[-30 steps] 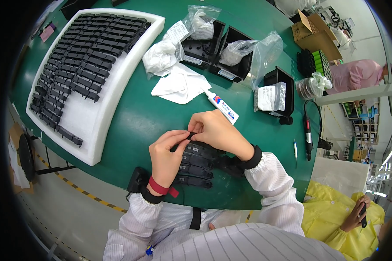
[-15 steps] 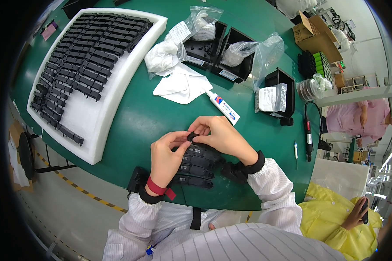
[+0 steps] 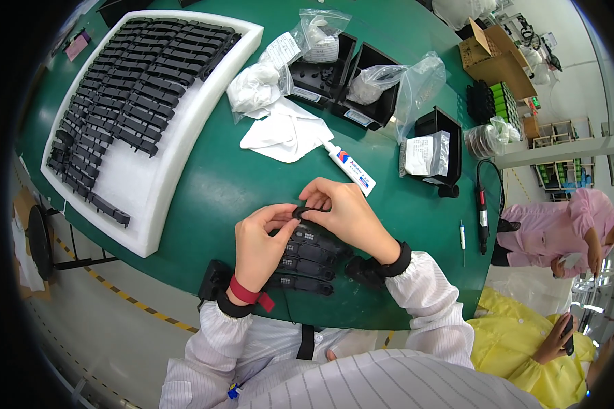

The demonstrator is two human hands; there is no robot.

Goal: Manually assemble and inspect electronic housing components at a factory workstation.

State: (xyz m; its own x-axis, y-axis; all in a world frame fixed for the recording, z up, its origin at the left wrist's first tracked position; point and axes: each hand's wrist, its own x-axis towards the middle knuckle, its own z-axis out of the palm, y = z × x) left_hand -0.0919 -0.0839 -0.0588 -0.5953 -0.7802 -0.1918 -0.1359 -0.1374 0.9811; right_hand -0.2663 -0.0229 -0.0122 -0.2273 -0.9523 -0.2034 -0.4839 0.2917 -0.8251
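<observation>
Both my hands meet over the front of the green table, pinching one small black curved part [image 3: 305, 213] between their fingertips. My left hand [image 3: 258, 240], with a red band at its wrist, is closed on the part's left end. My right hand [image 3: 348, 213] is closed on its other end, thumb and forefinger together. Fingers cover much of the part, so its exact kind does not show. Just below the hands lie several long black plastic housings [image 3: 305, 264] side by side. Near my right wrist sits a dark black piece [image 3: 365, 271].
A white foam tray [image 3: 205, 129] at left holds rows of black housings. Behind my hands lie a white glue tube [image 3: 351, 169], white cloths [image 3: 286, 140] and black bins [image 3: 368, 116] with plastic bags. A black-red electric screwdriver [image 3: 483, 215] lies right. People in pink and yellow are at right.
My hands stay nearly in place, the right one shifting slightly as the small part turns a little. At right, the person in pink has come further into view.
</observation>
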